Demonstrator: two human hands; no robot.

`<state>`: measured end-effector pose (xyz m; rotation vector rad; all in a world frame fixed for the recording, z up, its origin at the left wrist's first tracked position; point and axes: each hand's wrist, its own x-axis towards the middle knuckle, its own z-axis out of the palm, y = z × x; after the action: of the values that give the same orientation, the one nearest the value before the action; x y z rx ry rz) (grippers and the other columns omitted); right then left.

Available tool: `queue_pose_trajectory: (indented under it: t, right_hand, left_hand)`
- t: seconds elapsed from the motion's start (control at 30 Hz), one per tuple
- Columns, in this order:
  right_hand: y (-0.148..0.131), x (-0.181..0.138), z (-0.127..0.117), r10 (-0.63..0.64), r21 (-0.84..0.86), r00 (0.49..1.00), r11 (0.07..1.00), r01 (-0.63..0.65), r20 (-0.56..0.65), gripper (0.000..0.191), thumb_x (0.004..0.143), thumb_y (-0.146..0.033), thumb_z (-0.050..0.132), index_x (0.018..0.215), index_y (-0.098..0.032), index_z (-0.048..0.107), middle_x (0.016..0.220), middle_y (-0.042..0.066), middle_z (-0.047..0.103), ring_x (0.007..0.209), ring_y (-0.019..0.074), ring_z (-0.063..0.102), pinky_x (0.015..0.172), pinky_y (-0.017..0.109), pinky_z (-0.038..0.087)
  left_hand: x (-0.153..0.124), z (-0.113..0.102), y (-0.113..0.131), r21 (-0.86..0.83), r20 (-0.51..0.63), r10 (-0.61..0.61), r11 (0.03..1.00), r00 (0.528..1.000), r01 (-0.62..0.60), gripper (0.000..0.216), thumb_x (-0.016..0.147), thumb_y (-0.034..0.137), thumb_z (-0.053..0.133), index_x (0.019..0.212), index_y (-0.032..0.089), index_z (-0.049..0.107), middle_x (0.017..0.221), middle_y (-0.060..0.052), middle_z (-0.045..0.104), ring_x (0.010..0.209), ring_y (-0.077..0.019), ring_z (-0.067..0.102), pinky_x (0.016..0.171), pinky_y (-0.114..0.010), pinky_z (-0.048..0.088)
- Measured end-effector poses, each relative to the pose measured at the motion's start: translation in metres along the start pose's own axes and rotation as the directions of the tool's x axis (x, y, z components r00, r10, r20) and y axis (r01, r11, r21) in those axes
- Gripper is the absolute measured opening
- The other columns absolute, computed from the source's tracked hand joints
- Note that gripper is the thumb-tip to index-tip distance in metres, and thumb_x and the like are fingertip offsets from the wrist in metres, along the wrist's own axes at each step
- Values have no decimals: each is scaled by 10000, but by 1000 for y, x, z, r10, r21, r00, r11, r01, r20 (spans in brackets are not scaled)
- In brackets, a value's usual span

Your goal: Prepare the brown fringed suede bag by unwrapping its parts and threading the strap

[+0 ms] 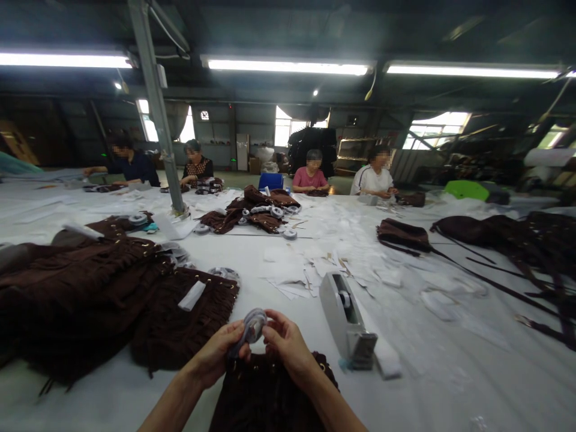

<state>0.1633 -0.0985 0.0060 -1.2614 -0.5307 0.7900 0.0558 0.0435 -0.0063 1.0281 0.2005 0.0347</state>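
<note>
Head view. My two hands are close together, both clamped on a grey coil: the left hand (220,349) grips its left side, and the right hand (290,347) pinches its right edge between thumb and fingers. The coil (255,323) is held at the near middle of the white table (432,390), just above the top edge of a dark brown bag (263,396) with gold eyelets. The bag lies directly before me, partly covered by my right forearm.

To the left is a heap (85,282) of similar brown bags; a white slip (192,296) lies on the nearest one. To the right, near my right hand, stands a grey dispenser (332,315), with a white strip (387,360) just beside it. Paper scraps (288,273) lie beyond my hands, and farther off is a second pile (258,198) of brown pieces with more grey coils. At right are a brown pouch (402,233) and a dark heap (535,234) with trailing straps.

A metal post (155,96) rises at left. Across the table sit four co-workers, one in a pink top (310,178); a blue chair (270,181) is near that person.
</note>
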Motion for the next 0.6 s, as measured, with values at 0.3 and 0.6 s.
queue_pose_trajectory:
  t: [0.3, 0.6]
  right_hand:
    - [7, 3, -1, -96, -51, 995, 994, 95, -18, 406, 657, -284, 726, 1037, -174, 631, 854, 24, 663, 672, 125, 557, 601, 249, 427]
    - [20, 6, 2, -108, -30, 992, 994, 106, -65, 446, 692, -338, 693, 1092, -170, 589, 895, 40, 649, 726, 144, 574, 661, 272, 464]
  left_hand:
    - [1, 1, 2, 59, 50, -64, 996, 997, 61, 304, 882, 400, 530, 982, 119, 591, 638, -79, 673, 569, -132, 601, 513, -192, 362]
    - [3, -6, -2, 48, -13, -99, 994, 995, 100, 391, 852, 416, 575, 1109, 122, 556, 782, -122, 716, 646, -174, 664, 633, -257, 470]
